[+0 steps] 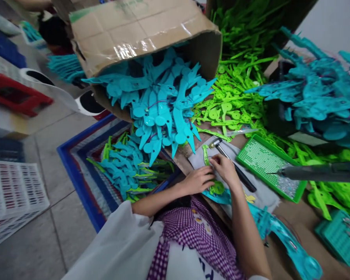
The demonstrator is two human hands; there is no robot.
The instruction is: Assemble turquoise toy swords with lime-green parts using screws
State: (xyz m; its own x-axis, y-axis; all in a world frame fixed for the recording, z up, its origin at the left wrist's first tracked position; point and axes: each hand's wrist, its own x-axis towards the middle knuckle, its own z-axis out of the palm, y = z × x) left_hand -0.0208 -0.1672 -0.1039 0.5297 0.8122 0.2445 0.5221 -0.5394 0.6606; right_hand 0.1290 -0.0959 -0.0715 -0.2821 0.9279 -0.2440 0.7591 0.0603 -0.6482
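Note:
A long lime-green plastic part [217, 188] with a round disc end lies on a grey cloth [198, 158] at the table's near edge. My left hand [198, 180] is closed over the part from the left, fingers bent onto its middle. My right hand [224, 168] pinches at the same part from the other side, thumb and fingertips together. Whatever small piece may be between those fingertips is hidden. A hammer [236, 168] with a black handle lies just right of my right hand. Under my wrists rests a turquoise plastic part [221, 197].
A tipped cardboard box [146, 29] spills turquoise parts [163, 101] at the back. Loose green parts [227, 97] heap behind the cloth. Right are a green tray [256, 155] of small metal pieces and a dark rod-like tool [323, 172]. A blue-rimmed bin [76, 179] stands left.

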